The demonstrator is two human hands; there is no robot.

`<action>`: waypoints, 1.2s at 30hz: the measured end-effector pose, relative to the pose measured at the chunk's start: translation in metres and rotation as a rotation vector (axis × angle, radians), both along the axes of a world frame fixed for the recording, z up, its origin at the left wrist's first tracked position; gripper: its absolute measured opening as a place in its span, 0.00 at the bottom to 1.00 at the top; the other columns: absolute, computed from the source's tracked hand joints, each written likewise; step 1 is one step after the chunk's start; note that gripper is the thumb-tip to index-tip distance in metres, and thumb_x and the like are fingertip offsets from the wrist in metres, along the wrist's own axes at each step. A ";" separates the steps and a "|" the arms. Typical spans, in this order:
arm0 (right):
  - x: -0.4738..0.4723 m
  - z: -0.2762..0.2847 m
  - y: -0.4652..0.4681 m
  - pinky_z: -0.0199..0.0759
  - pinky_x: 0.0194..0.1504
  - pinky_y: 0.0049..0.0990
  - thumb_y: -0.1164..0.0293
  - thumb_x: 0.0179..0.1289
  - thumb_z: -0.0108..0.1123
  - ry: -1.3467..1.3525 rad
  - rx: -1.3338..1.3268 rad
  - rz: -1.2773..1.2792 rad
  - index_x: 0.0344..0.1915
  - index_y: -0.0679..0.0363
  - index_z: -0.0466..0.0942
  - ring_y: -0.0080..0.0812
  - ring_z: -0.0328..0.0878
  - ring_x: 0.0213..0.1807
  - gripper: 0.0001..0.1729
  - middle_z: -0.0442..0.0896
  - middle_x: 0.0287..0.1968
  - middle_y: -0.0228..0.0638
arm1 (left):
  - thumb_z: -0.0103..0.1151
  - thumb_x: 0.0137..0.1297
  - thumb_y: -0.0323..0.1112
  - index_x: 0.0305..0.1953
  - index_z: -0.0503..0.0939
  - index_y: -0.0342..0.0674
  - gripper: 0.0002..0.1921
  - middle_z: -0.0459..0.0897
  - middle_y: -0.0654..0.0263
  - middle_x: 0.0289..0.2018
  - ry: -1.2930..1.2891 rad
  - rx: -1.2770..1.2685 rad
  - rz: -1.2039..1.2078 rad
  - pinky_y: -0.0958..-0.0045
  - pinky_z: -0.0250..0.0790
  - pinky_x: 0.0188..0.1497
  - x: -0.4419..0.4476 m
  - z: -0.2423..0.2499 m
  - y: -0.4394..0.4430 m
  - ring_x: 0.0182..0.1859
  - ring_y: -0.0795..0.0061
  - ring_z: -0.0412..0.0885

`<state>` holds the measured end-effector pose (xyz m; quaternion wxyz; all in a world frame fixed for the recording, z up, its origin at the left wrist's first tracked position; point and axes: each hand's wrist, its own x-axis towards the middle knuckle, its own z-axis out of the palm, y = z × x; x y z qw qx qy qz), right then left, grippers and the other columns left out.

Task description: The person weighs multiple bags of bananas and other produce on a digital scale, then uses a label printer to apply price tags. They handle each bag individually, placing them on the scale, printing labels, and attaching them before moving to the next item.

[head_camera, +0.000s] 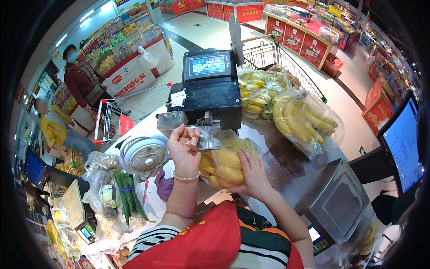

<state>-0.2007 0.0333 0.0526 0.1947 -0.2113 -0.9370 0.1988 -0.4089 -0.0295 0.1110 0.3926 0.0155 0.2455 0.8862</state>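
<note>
A clear plastic bag of bananas (221, 166) lies in front of a black bag-closing machine (211, 94) with a small screen. Curled fingers of my left hand (184, 144) pinch the gathered plastic neck of this bag beside the machine's metal and clear-plastic head (209, 141). On that wrist is a bead bracelet (186, 176). My right hand (253, 173) grips the bag's right side, fingers on top and thumb low. Two more bagged banana bunches, one nearer (295, 117) and one behind it (257, 89), lie to the right of the machine.
Left of me are a small fan (144, 155), a purple cloth (164, 185), bundled cucumbers (127, 193) and bagged produce (109, 196). A weighing scale (339, 201) and a monitor (403, 143) stand at right. Shopping carts (141, 102) (265, 50) flank the counter. Two people (82, 80) (63, 127) stand at left.
</note>
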 end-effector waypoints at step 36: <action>0.217 -0.018 -0.052 0.45 0.65 0.48 0.57 0.24 0.78 0.238 -0.269 -0.396 0.68 0.58 0.40 0.55 0.46 0.68 0.73 0.48 0.66 0.54 | 0.48 0.68 0.31 0.17 0.63 0.40 0.18 0.57 0.73 0.12 0.938 0.045 -0.694 0.81 0.47 0.18 0.239 0.088 0.044 0.13 0.84 0.51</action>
